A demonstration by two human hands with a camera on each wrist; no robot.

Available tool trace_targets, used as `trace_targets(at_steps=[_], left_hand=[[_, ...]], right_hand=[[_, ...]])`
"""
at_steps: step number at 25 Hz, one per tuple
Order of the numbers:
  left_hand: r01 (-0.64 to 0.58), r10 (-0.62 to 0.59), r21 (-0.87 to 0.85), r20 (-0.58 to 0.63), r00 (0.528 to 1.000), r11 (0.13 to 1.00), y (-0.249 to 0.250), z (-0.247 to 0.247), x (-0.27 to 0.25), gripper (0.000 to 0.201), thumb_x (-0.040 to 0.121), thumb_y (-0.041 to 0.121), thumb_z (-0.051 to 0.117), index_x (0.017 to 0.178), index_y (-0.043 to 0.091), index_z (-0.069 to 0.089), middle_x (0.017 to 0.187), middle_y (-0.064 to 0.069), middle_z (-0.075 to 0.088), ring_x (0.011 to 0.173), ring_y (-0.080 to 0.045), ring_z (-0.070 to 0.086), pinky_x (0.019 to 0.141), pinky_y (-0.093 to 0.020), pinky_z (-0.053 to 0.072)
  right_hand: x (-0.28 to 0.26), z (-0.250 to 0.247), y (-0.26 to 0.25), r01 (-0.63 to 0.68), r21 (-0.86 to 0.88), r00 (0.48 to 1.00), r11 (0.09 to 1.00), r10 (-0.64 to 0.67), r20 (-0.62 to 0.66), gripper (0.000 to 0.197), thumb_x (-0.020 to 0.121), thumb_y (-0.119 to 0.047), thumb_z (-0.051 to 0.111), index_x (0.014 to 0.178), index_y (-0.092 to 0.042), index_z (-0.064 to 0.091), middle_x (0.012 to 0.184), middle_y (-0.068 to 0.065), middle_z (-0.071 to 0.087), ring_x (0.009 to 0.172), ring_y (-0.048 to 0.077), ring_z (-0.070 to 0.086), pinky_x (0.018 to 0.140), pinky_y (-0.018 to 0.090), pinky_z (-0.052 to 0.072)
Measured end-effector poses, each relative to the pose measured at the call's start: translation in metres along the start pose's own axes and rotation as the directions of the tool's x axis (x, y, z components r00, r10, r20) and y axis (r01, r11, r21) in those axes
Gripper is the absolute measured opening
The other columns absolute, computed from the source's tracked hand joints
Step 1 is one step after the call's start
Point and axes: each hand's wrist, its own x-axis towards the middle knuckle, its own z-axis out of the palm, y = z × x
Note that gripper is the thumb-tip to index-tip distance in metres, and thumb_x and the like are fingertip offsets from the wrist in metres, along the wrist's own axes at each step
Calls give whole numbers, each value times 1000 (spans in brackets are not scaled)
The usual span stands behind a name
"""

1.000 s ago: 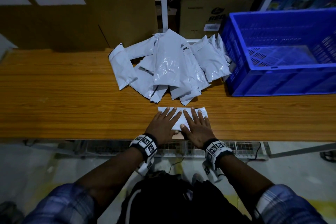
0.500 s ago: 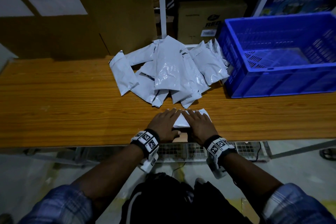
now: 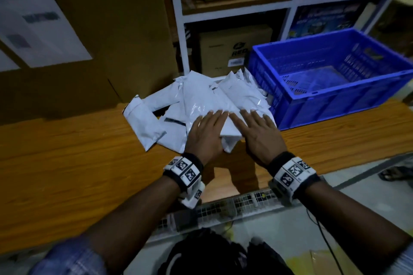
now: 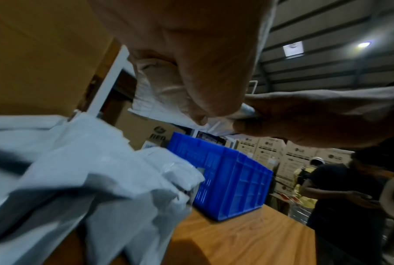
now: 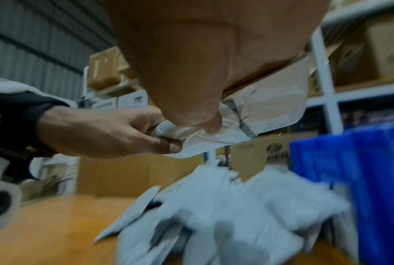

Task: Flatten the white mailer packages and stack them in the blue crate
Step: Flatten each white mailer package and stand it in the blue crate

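White mailer (image 3: 230,130) pinched by left hand (image 3: 206,135) and right hand (image 3: 260,136), one blue crate (image 3: 335,98), unsorted mailer pile (image 3: 201,100).

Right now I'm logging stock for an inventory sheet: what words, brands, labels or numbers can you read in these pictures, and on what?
"RED": brown cardboard box on the white shelf behind the blue plastic crate.
"LG": stacked brown cardboard cartons in the background of the left wrist view.
White sticker on that first box: too small to read.
Blue printed carton on the shelf: blurred.
White paper sheets on the big brown box: blurred.
White mailer packages: no readable text.
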Motion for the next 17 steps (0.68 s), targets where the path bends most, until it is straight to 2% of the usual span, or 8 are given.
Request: trace_targets(at_steps=[3,6,9,12,14,17], left_hand=[[-157,163,77,-84,983,985,12,-30,59,79,82,11,62,155,20,33,158,-4,38,145,-26,34,120,-44,26],[-285,311,163,-172,935,945,43,-53,129,77,77,7,59,151,17,40,152,-6,47,139,-28,43,114,-45,32],[-334,374,228,-166,912,915,86,-59,204,70,83,17,52,152,23,38,153,-1,45,140,-24,43,114,-43,30],[-377,416,257,-117,902,890,133,-48,286,68,86,21,63,150,24,40,152,-1,46,138,-23,44,112,-41,30],[-415,447,261,-76,891,871,167,-34,342,63,86,22,65,146,25,45,147,-2,50,131,-26,49,107,-41,34],[-429,442,259,8,897,865,213,-6,423,54,86,20,66,137,29,51,137,-4,51,120,-31,52,96,-42,38]], right_hand=[[20,-34,32,-110,-11,994,994,110,-28,71,94,-17,43,157,-26,11,161,11,21,146,34,24,116,51,22],[41,-67,83,-201,-58,977,978,195,-82,78,90,-16,47,157,-26,9,161,11,20,146,34,24,114,48,25],[61,-87,155,-259,-77,964,963,253,-84,83,86,-14,52,157,-26,9,160,11,23,144,34,29,114,47,28],[80,-97,237,-298,-78,954,951,298,-18,82,86,-13,51,156,-23,11,158,13,26,140,35,35,108,48,36],[93,-98,296,-328,-60,940,943,332,78,80,87,-15,52,156,-19,11,155,16,29,133,36,43,99,47,45],[116,-86,386,-371,27,909,928,357,216,75,89,-18,54,154,-15,17,144,19,43,118,38,55,88,46,49]])
